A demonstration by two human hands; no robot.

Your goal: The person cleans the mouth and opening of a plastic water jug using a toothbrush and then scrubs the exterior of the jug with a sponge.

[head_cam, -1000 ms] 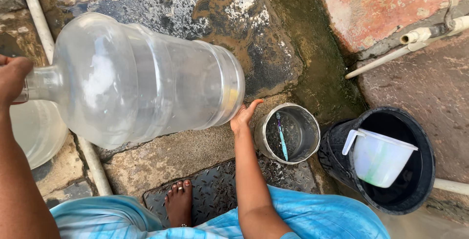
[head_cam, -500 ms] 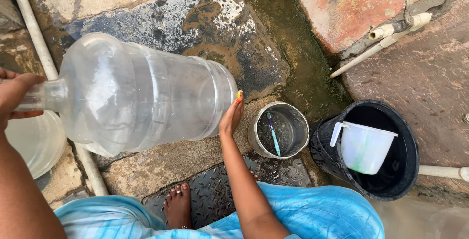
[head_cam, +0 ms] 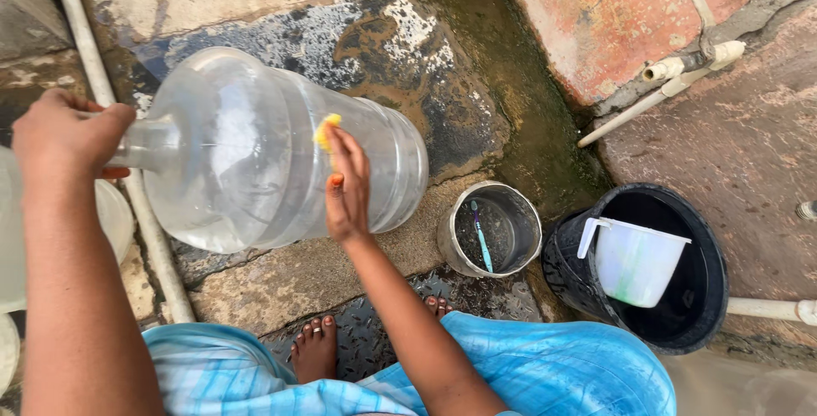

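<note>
The large clear water jug point(head_cam: 281, 152) was held on its side, its long axis running left to right, neck gripped by the curled fingers of the left hand point(head_cam: 64, 135). A small yellow scrubber point(head_cam: 327, 131) was pinched at the fingertips of the right hand point(head_cam: 347, 190) and pressed against the jug's wall, which lay directly beyond those fingers.

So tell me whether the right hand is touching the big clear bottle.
Touching. The head view shows the right hand pressing a yellow scrubber against the side of the bottle, fingers lying on the plastic.
</note>
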